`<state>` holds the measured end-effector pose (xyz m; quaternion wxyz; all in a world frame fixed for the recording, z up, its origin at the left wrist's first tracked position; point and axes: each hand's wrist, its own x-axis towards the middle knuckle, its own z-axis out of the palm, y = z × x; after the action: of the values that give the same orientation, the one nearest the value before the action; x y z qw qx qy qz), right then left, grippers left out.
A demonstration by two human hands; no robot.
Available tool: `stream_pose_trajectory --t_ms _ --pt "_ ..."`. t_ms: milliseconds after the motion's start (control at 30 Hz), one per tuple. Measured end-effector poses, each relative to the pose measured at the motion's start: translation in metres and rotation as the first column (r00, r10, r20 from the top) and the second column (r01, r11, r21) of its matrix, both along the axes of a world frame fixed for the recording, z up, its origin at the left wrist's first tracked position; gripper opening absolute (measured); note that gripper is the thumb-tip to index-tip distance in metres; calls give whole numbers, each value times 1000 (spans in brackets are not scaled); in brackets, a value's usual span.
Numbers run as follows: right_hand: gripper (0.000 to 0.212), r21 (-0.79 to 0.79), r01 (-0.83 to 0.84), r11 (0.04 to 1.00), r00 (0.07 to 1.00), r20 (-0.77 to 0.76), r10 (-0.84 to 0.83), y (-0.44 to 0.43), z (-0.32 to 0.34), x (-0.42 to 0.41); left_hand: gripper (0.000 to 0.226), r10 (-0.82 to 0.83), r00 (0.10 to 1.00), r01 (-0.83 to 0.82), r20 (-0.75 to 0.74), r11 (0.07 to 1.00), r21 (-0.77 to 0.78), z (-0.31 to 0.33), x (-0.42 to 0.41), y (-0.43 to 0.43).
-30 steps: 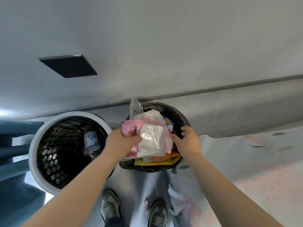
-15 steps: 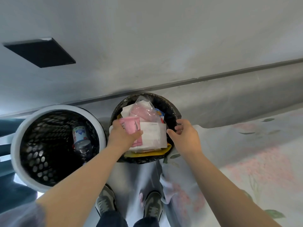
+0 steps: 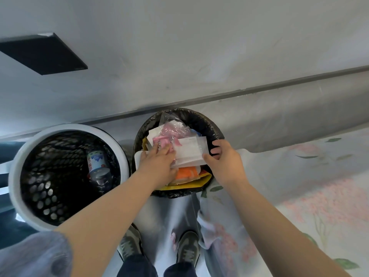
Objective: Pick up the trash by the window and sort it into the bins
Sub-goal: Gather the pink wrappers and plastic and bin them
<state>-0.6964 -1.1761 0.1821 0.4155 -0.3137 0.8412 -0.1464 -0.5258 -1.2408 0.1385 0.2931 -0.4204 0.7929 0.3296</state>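
Standing over two bins on the floor [image 3: 175,212] and pushing a pile of trash down into the black-lined bin [image 3: 209,124], the right one of the two. Pressing on the pile with the left hand [image 3: 159,162], fingers flat and almost straight over a pink wrapper [image 3: 163,140], not gripping it. Hooking the right hand [image 3: 223,160] over the right rim of the same bin with curled fingers, and touching the near corner of a white paper [image 3: 191,150] with the thumb; not being able to tell about pinching the paper too. Seeing a clear plastic bag [image 3: 171,124] at the far side and an orange packet [image 3: 185,172] and a yellow packet [image 3: 203,179] at the near side, all heaping up to the rim. Seeing also a drink bottle [image 3: 96,162] lying inside the white mesh bin [image 3: 20,156] on the left. Judging this load as nearly sorted, with only packing down and letting go remaining; not seeing the window place, so not knowing about more trash there. Looking at a grey shiny floor, a pale wall [image 3: 179,47] with a metal strip [image 3: 259,90] along its foot and a dark square panel [image 3: 40,52] far left, a flowered sheet [image 3: 299,176] spreading on the right, and two shoes [image 3: 129,244] near the bins.
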Motion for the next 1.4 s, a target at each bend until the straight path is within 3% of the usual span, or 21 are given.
stream_pose_trajectory --t_ms 233,333,500,733,833,1200,1400 --pt "45 5 -72 997 997 -33 72 3 8 1 44 78 957 -118 -279 984 -130 25 2 -4" --pt "44 20 -149 989 986 -77 150 3 27 5 34 133 951 -163 -278 983 -88 51 10 -3" --pt "42 95 -376 922 898 -208 387 5 80 14 39 126 971 -134 -201 991 -29 111 30 1" --pt "27 176 -538 824 781 -265 566 12 191 44 41 133 979 -141 -158 989 -41 239 67 9" --pt "33 172 -563 808 769 -248 589 13 251 61 38 184 964 -198 -194 979 -57 301 86 16" --pt "33 -54 -712 700 680 -303 668 16 467 121 40 309 913 -359 -267 918 -166 496 144 47" --pt "37 -133 -787 603 606 -353 713 23 541 142 26 481 824 -548 -300 810 -209 574 173 92"
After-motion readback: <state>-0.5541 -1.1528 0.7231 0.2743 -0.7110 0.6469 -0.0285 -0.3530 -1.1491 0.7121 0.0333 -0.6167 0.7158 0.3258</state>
